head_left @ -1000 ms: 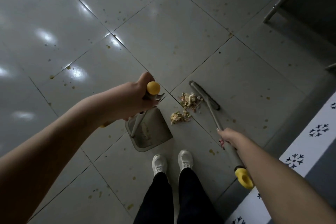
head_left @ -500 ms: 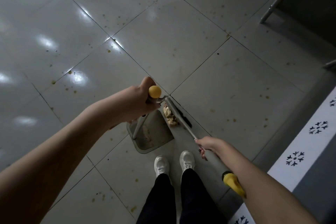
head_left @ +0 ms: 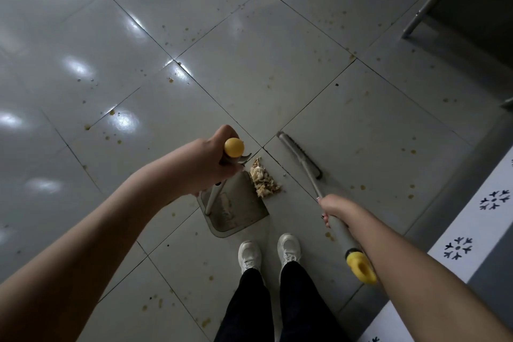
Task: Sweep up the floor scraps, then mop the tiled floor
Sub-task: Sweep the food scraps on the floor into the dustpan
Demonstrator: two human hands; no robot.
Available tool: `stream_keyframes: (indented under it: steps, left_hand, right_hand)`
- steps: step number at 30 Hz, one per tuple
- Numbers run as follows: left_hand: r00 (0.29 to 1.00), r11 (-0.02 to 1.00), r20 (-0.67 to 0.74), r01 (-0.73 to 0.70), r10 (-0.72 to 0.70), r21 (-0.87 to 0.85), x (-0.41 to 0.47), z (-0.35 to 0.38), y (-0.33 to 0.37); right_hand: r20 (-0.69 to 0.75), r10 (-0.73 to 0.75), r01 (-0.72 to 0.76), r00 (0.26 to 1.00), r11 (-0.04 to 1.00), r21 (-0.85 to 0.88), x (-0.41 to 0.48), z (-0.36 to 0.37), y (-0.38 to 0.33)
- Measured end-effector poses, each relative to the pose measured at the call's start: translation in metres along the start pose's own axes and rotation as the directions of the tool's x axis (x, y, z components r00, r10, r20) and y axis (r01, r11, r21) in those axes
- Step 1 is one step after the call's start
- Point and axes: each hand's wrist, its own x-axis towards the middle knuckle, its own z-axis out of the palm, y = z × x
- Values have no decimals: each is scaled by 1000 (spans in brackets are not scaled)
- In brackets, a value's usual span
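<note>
Fingers [head_left: 325, 216] of the right hand [head_left: 336, 207] are curled round the grey shaft of the broom [head_left: 315, 178], gripping it about midway, below its yellow end cap. The bristle head lies on the floor [head_left: 249, 64] just past a tile seam, near the scraps [head_left: 263, 179] but apart from them. The left hand [head_left: 211, 164] is wrapped round the top of the upright handle of the dustpan [head_left: 238, 211], just under its yellow knob. Its fingertips are hidden behind the fist, so I cannot tell how tightly they close. The scraps sit in 1 pale, flaky pile at the open lip of the dustpan, partly over the edge, in front of 2 white shoes [head_left: 249, 254]. They look light, dry and crumbly, so they would likely scatter under a hard stroke; short, soft pulls toward the pan seem the safer way. The broom looks light and stiff, and the mid-shaft hold gives good control of its head. The pan's lip probably needs pressing flat on the tile, or crumbs will slip beneath it. Yellow-brown stains [head_left: 111, 112] dot many tiles, which is work for the mop, not yet begun.
</note>
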Motion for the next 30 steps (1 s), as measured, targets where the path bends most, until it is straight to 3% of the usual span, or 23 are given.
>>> stream_keyframes:
  steps: [9,17,22,30]
  left_hand:
    - [998,996,8,62,-61,-58,-5,1,-13]
    - [999,998,11,47,-47,-33,-4,5,-7]
    - [999,999,4,35,-35,-21,-4,6,-3]
    - [999,998,10,34,-34,-45,-17,7,-14]
  right_hand:
    - [182,-29,34,983,999,-23,9,57,-11]
    - [372,20,-95,928,979,183,-6,64,-5]
    - [494,51,-163,868,969,188,-18,51,3]
    - [425,46,-102,904,989,111,-33,9,2]
